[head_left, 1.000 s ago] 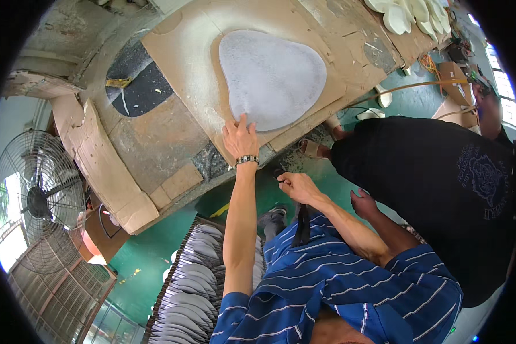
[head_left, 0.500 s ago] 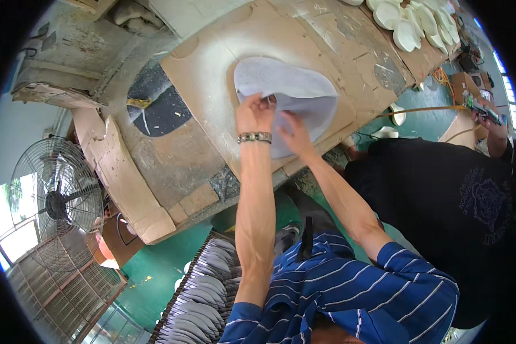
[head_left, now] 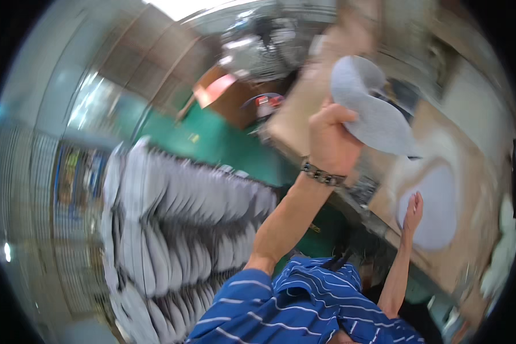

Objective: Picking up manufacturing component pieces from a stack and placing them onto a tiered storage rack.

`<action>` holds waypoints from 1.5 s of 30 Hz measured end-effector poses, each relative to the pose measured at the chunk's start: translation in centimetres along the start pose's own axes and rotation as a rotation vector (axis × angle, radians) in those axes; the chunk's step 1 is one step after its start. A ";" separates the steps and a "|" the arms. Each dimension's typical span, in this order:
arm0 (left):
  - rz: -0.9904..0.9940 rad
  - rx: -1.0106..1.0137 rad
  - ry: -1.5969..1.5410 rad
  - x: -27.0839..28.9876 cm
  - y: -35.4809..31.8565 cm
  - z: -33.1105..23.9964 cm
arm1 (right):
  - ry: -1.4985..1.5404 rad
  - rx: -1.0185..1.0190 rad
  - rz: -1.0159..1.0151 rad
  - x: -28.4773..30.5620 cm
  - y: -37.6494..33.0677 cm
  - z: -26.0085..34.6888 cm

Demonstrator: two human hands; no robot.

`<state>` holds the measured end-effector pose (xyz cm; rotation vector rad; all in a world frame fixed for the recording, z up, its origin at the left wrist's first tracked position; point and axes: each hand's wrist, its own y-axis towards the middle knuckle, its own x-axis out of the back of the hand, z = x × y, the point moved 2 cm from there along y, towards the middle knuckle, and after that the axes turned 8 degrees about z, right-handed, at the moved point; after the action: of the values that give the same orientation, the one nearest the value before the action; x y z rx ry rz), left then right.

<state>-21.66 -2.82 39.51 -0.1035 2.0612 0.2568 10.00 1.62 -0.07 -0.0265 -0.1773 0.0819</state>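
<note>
One grey sheet [head_left: 378, 117] is already lifted off the table; another grey piece [head_left: 438, 206] is still lying flat on the board [head_left: 470, 149], just below it. The left hand [head_left: 329, 140] is closed tight around the lifted sheet's edge. The right hand [head_left: 413, 211] is open flat, fingers touching the lying piece

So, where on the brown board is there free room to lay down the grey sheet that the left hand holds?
The brown board looks bare between the lifted grey sheet in the left hand and the second grey sheet lying by the right hand. The picture is blurred, so its edges are uncertain. The grey stacks beside the green floor are crowded.
</note>
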 end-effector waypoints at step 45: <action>-1.038 -1.299 0.259 5.9 -63.4 -19.6 | -0.016 1.443 1.206 -59.1 -47.4 52.9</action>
<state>-29.84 -68.78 34.68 -1.9611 1.4782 0.8780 -53.59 -49.51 43.28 1.3203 -0.0632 1.3935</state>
